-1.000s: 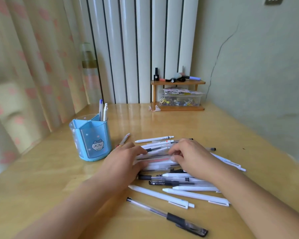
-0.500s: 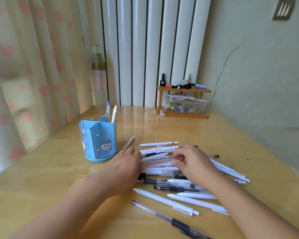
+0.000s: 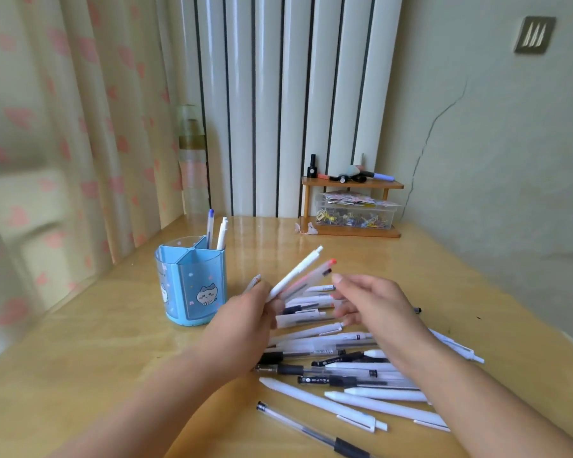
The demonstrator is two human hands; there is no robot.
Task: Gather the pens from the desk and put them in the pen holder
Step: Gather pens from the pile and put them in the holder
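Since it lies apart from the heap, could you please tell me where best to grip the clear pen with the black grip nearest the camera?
Pinch the clear pen with the black grip at mid-barrel, from above. It lies flat on the wooden desk, with bare desk on both sides for fingertips.

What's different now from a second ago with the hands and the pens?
The left hand has lifted off the pile gripping a few pens, their ends now tilted up and away. The right hand has come off the pile too, fingers loosely spread beside them, holding nothing. The pen holder keeps its two pens, and the rest of the pile still lies on the desk.
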